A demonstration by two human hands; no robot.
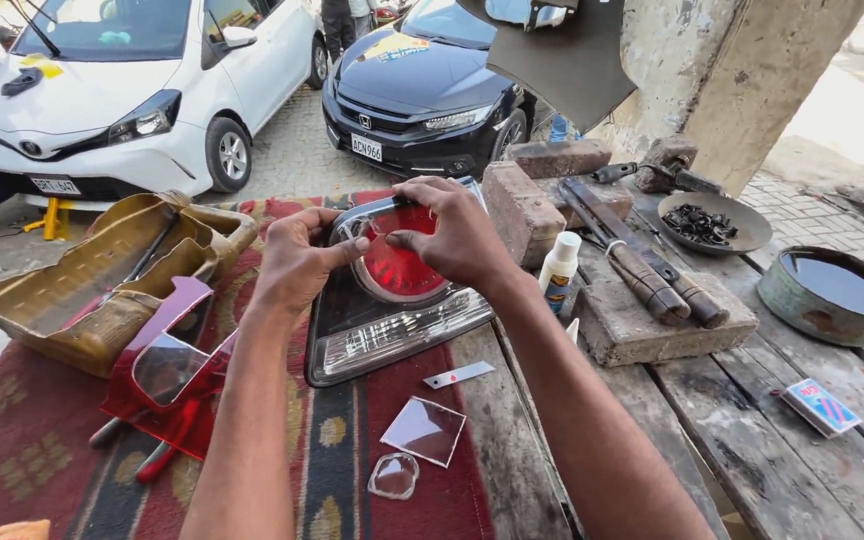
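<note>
A car tail light (382, 320) with a round red lens and a clear lower section stands tilted on a patterned red cloth (22, 450). My left hand (297, 262) grips its upper left edge. My right hand (457, 235) presses fingers on the red lens at the top. In front of the light lie a square clear pane (424, 430), a small rounded clear piece (393, 476) and a thin grey strip (459, 375).
A red lens housing (172, 375) and a tan plastic shell (92, 285) lie at left. Bricks (522, 210), a white bottle (558, 270), wooden-handled tools (652, 270), a dish of black bits (712, 222), a bowl of dark liquid (834, 292) and a small box (820, 406) sit right. Two cars are parked beyond.
</note>
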